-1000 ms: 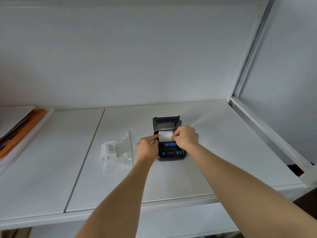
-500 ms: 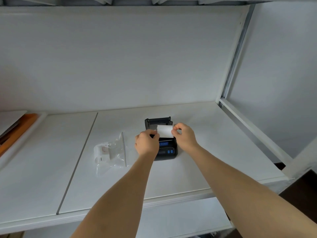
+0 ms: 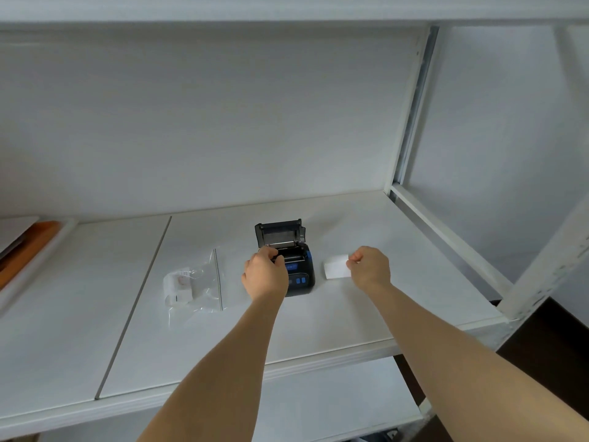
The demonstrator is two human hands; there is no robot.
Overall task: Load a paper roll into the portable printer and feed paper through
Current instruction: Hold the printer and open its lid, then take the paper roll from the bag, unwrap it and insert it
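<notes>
A small black portable printer with blue buttons stands on the white shelf, its lid tipped open toward the back wall. My left hand grips the printer's left front corner with curled fingers. My right hand pinches a white piece of paper, held just right of the printer and low over the shelf. The open paper bay looks dark; I cannot tell whether a roll lies inside.
A clear zip bag holding white paper rolls lies left of the printer. An orange-edged tray sits at the far left. A white metal upright and rail bound the shelf on the right.
My right hand has carried the white paper away from the printer's opening to the right. My left hand stays on the printer. The camera view has tilted upward.
</notes>
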